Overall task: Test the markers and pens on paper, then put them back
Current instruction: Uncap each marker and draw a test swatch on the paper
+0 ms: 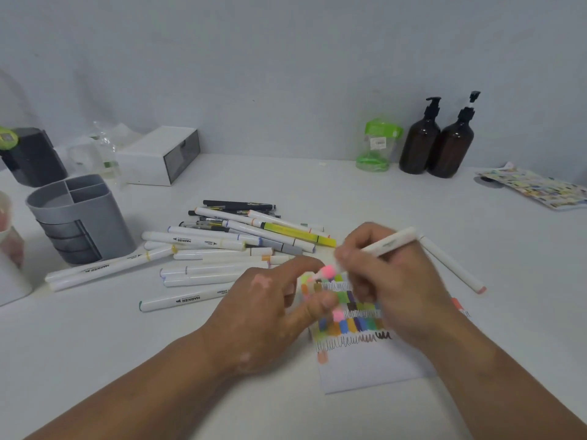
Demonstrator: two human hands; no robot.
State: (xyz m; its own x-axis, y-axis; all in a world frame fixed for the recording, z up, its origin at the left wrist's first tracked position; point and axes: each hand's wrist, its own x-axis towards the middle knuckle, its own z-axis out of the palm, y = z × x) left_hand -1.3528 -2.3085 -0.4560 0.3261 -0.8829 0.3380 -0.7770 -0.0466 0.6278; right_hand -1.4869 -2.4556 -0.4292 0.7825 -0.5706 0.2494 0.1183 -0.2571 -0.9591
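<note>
Gripping a white-barrelled pink marker (386,244), the right hand (390,281) swatches the colour-filled white paper sheet (359,363) near the table's front edge; the left hand (270,300) pins it, fingers loosely curled. Many scattered white markers (222,249) remain mid-table, outside the empty grey organiser (79,220).

Viewpoint: I see through one head-worn wide-angle camera, above the near edge of the white table (317,414).
Facing: forward and down, towards the wall behind the table.
Nearness: close; both forearms run in from the bottom edge.
Landmark: the paper (365,366) sits right of centre, low in frame.
Overlap: none, I have only one view.
</note>
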